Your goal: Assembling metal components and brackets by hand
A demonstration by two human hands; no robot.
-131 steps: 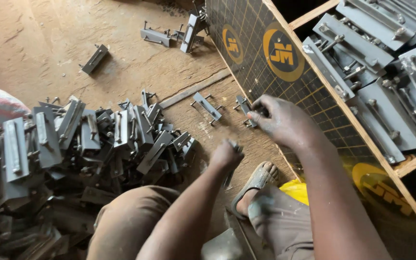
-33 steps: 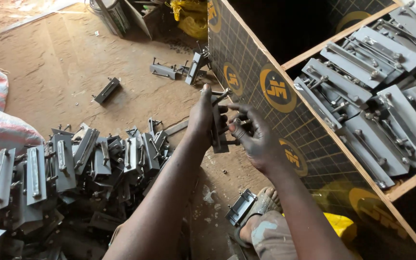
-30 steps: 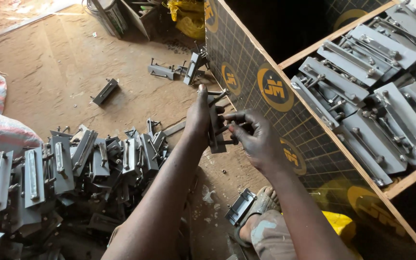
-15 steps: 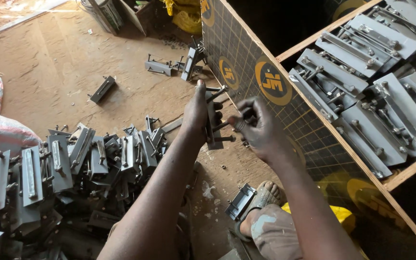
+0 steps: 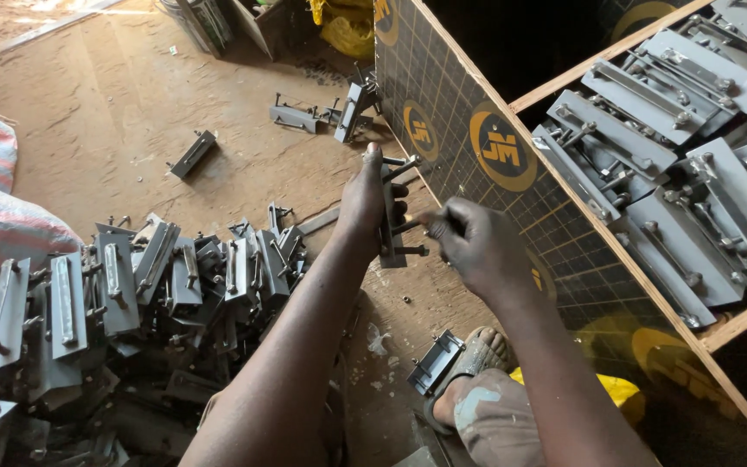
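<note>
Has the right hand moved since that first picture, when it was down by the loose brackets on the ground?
Yes. The right hand has lifted away from the ground to the bracket held by the left hand.

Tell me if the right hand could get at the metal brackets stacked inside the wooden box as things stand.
Probably yes. The right hand is beside the box wall, the box top is open, and the stacked brackets lie uncovered; it is pinching a bolt now, though.

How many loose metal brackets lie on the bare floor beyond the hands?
3: one bracket alone at left, a flat one farther back, a tilted one beside the panel. Others may be hidden.

The left hand [image 5: 365,203] hides much of the metal bracket [image 5: 390,227].
</note>
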